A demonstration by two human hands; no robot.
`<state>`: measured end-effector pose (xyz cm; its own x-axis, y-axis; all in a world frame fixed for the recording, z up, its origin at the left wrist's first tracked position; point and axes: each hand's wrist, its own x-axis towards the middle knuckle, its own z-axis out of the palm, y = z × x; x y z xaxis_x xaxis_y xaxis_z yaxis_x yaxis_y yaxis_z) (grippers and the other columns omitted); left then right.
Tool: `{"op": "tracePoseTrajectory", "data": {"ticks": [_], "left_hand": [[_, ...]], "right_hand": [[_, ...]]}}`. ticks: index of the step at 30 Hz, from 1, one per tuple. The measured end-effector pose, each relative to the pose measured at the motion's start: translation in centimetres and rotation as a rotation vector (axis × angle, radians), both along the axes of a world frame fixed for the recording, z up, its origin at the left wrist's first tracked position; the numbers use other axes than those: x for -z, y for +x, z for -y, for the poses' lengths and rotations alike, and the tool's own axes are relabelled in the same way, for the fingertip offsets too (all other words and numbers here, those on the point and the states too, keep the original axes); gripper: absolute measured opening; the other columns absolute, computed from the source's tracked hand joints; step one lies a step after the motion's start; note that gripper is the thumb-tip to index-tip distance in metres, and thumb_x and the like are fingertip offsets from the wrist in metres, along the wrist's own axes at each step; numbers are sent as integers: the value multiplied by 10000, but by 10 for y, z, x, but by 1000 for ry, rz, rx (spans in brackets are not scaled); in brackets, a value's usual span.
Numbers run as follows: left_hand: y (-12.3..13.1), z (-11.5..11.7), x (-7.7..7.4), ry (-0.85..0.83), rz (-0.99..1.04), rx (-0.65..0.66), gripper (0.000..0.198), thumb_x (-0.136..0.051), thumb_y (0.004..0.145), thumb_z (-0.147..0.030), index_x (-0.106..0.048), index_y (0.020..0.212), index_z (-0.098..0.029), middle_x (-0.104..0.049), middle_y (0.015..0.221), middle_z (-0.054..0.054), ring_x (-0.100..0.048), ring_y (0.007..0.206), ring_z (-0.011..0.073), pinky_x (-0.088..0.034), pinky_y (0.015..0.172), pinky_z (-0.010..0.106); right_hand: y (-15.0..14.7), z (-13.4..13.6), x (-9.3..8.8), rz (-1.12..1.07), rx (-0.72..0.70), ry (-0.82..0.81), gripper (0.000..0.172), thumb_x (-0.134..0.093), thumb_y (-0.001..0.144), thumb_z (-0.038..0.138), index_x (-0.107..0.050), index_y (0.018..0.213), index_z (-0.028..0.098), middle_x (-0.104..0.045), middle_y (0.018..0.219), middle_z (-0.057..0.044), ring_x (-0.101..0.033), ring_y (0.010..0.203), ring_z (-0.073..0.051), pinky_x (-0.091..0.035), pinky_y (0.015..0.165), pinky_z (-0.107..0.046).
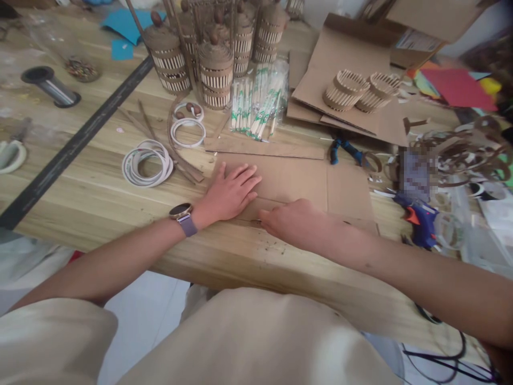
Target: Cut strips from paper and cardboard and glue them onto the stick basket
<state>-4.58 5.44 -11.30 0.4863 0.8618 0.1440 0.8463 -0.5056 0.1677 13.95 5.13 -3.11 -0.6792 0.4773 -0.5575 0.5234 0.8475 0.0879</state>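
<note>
My left hand point(233, 193) lies flat with its fingers spread on a brown cardboard sheet point(294, 179), pressing its left part. A watch point(183, 215) is on that wrist. Close to the sheet's near edge, my right hand point(294, 222) is closed, thumb and fingers pinched low against the cardboard. A small dark tip shows by its fingertips, but what it holds is mostly hidden. A narrow cardboard strip point(272, 148) lies along the sheet's far side.
Left of the sheet lies a coil of white tape strip point(147, 163). Behind it stand several lidded stick-walled jars point(215, 75) and packets of wrapped sticks point(258, 107). Two small stick baskets point(347, 90) rest on stacked cardboard point(320, 69). A blue glue gun point(422, 222) lies at right.
</note>
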Motion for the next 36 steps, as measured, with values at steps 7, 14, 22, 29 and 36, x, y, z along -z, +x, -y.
{"op": "tracePoseTrajectory", "data": {"ticks": [7,14,22,29,36], "left_hand": [[1,0,-1,-15,5,-15,435,-329,1046,-341,-482,1422,-184,-410,1558,142,-354,1439,323,-181,1129,727],[1,0,-2,-25,27,-9,442,-348,1037,-329,-483,1428,-172,-419,1549,160,-361,1434,344,-188,1114,750],[1,0,-1,-21,15,-11,445,-335,1043,-336,-477,1430,-168,-410,1554,159,-359,1432,339,-181,1111,753],[1,0,0,-9,22,-10,443,-332,1043,-335,-488,1424,-171,-423,1548,150,-354,1432,349,-171,1106,765],[-2,0,-4,-44,32,-23,450,-336,1037,-344,-485,1439,-206,-425,1553,113,-303,1451,384,-170,1090,792]], "right_hand": [[0,1,1,-9,16,-7,256,-463,918,57,-647,1054,171,-756,770,-83,-738,697,-253,-355,482,-260],[3,1,5,-70,46,-12,252,-410,986,165,-654,1047,180,-767,825,-104,-745,756,-254,-415,531,-274],[-1,1,8,-87,65,-15,245,-424,986,174,-659,1052,180,-765,800,-96,-741,738,-235,-403,524,-262],[-14,4,-5,22,-12,-22,325,-451,883,1,-644,1100,148,-745,784,-90,-739,731,-219,-424,525,-253],[-5,9,-18,63,-35,29,376,-463,807,-84,-668,1026,143,-755,827,-106,-746,755,-247,-444,516,-271]]}}
